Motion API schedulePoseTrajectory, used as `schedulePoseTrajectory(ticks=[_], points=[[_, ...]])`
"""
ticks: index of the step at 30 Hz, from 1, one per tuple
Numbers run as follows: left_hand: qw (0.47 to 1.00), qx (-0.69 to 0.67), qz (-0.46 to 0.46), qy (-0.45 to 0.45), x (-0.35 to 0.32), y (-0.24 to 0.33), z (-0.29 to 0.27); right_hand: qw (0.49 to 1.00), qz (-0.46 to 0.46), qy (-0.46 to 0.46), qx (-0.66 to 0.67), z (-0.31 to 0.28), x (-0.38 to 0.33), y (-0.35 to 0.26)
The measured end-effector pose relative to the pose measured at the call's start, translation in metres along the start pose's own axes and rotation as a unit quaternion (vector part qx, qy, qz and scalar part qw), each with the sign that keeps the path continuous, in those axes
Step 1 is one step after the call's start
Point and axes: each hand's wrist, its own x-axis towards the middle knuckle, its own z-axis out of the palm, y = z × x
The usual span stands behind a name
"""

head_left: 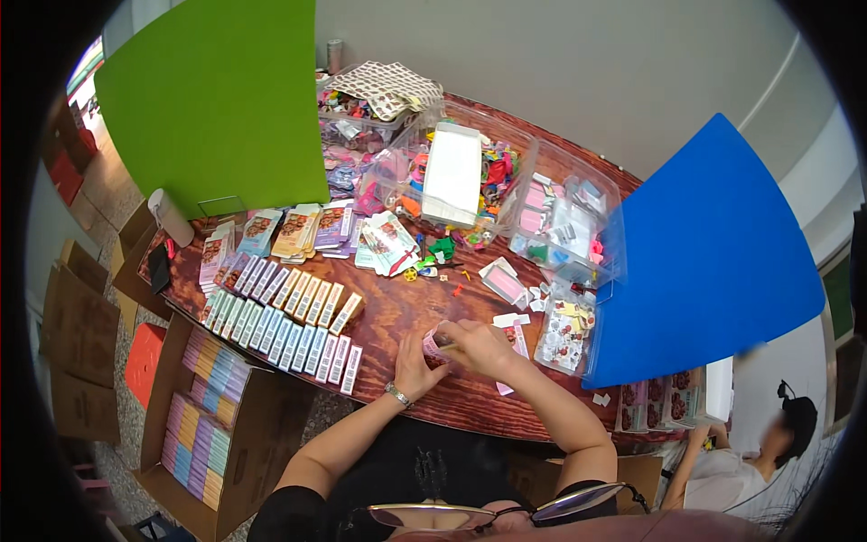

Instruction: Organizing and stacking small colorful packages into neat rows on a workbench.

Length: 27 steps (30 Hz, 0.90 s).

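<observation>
Near the front middle of the table, my left hand (415,369) wraps round a small pink box (432,342) and holds it upright. My right hand (486,349) meets it from the other side, its fingers closed at the box's top; what they pinch is hidden. To the left stand rows of small filled boxes (282,339) in pink, blue, green, yellow and purple. Just right of my right hand lie pink and white paper pieces (515,332) and a pink card pack (506,285). Flat printed boxes (388,244) are heaped beyond my hands.
Clear bins (578,217) with small parts line the back, a white box lid (452,176) on one. Green (217,99) and blue (713,262) panels flank the table. A carton (239,443) of packed boxes stands front left. Another person (736,479) sits at right.
</observation>
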Motion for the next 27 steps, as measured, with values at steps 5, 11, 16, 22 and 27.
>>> schedulePoseTrajectory(ticks=[5, 11, 16, 22, 27], points=[[0.997, -0.066, -0.018, 0.034, -0.001, -0.002, -0.005, 0.988, -0.060, 0.135, 0.041, 0.013, -0.014, 0.003], [0.997, -0.051, 0.027, 0.042, -0.003, -0.006, -0.006, 0.964, -0.095, 0.217, -0.121, 0.018, -0.016, -0.021], [0.995, -0.082, -0.008, 0.052, -0.001, -0.006, -0.009, 0.969, -0.080, 0.233, 0.028, 0.032, -0.022, -0.001], [0.996, -0.064, -0.007, 0.054, -0.013, -0.012, -0.003, 0.926, -0.001, 0.336, 0.170, 0.084, -0.029, -0.003], [0.997, -0.058, 0.028, 0.039, -0.019, -0.016, -0.006, 0.917, -0.002, 0.363, 0.167, 0.102, -0.030, 0.005]])
